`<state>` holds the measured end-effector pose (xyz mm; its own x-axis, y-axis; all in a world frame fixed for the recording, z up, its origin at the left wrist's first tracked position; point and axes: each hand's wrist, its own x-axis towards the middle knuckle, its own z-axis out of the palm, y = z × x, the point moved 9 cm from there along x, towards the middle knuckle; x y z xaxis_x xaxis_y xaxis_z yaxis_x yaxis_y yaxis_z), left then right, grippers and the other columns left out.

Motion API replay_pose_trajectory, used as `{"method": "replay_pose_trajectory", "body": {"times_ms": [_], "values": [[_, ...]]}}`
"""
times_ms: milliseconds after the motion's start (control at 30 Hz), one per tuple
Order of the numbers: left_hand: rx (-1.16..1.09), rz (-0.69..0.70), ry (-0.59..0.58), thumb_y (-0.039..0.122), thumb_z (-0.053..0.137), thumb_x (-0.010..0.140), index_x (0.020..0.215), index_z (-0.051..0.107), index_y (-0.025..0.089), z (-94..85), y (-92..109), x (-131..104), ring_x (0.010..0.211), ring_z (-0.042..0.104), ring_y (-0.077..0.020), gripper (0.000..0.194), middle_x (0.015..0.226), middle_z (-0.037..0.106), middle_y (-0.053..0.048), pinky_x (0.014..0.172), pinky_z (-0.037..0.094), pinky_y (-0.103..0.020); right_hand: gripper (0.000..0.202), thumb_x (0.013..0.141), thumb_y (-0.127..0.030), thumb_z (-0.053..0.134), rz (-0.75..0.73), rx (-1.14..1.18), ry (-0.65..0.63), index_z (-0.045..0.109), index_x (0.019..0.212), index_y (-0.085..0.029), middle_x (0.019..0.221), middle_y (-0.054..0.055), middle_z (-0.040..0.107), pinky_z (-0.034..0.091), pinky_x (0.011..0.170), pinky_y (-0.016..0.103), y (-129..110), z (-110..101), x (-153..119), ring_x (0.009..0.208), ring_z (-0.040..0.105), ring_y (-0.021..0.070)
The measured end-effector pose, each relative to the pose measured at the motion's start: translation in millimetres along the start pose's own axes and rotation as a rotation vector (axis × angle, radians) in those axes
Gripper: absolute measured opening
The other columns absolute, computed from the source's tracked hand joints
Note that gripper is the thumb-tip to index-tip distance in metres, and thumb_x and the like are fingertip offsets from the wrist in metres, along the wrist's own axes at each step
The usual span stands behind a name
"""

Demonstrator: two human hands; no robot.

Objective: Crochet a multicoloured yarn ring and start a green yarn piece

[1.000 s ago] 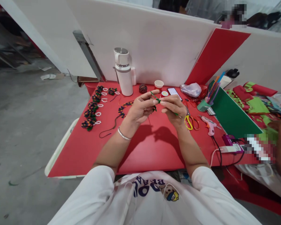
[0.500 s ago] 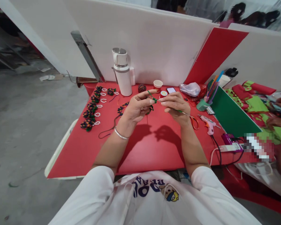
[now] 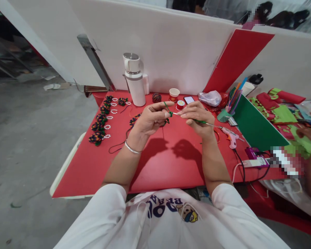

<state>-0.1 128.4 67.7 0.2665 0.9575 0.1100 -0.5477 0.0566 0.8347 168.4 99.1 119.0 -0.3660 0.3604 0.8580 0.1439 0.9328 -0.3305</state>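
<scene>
My left hand (image 3: 150,119) pinches a small piece of green crochet (image 3: 170,113), and a green yarn strand (image 3: 167,105) runs up over its raised index finger. My right hand (image 3: 197,117) is closed round a thin crochet hook (image 3: 202,121) with a green grip. The hook's metal tip points left and meets the green piece between the two hands. Both hands are above the red table (image 3: 168,173). Behind my left hand lies a multicoloured knitted strip (image 3: 134,119), partly hidden by that hand.
Several dark yarn pieces with bead loops (image 3: 101,119) line the left side. At the back stand a white flask (image 3: 136,86), a yarn ball (image 3: 157,98), a paper cup (image 3: 174,94) and a thread spool (image 3: 180,104). A pink glue gun (image 3: 232,137) lies right, near a co-worker's hand (image 3: 307,134).
My right hand has shifted slightly right, drawing the hook a little away from my left fingers. The co-worker's hands at the far right have moved.
</scene>
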Motion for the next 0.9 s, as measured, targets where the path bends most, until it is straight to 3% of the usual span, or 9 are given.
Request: {"method": "replay_pose_trajectory", "body": {"times_ms": [400,533,667,900], "values": [[0.016,-0.008,0.004,0.010,0.087,0.056,0.093,0.087,0.016,2.5,-0.6,-1.6,0.043,0.031,-0.0007,0.038,0.054,0.058,0.004,0.044,0.020,-0.019,0.024,0.102,-0.050,0.067,0.104,0.181,0.075,0.084,0.101,-0.032,0.095,0.002,0.086,0.063,0.092,0.052,4.1,-2.0,1.2,0.095,0.077,0.0243],[-0.001,-0.011,-0.036,0.010,0.086,0.057,0.092,0.087,0.016,5.8,0.3,-1.8,0.042,0.032,0.0000,0.036,0.055,0.058,0.005,0.042,0.021,-0.017,0.029,0.102,-0.054,0.065,0.111,0.119,0.061,0.083,0.097,-0.032,0.094,0.003,0.085,0.063,0.092,0.052,1.9,-1.9,2.6,0.094,0.077,0.0245],[-0.026,-0.059,-0.066,0.010,0.086,0.060,0.095,0.087,0.016,5.8,-1.6,-2.3,0.043,0.031,0.0006,0.036,0.059,0.061,0.004,0.041,0.019,-0.015,0.019,0.101,-0.049,0.068,0.027,0.047,0.000,0.082,0.104,-0.036,0.102,0.000,0.086,0.062,0.098,0.054,-8.4,-0.4,4.2,0.100,0.077,0.0244],[-0.045,-0.086,-0.052,0.008,0.082,0.060,0.093,0.086,0.014,3.5,-2.8,-1.8,0.043,0.031,0.0000,0.033,0.059,0.061,0.003,0.041,0.019,-0.015,0.017,0.102,-0.048,0.069,0.023,0.012,-0.040,0.082,0.106,-0.039,0.105,-0.002,0.086,0.061,0.100,0.054,-7.4,-0.9,2.2,0.101,0.078,0.0237]]}}
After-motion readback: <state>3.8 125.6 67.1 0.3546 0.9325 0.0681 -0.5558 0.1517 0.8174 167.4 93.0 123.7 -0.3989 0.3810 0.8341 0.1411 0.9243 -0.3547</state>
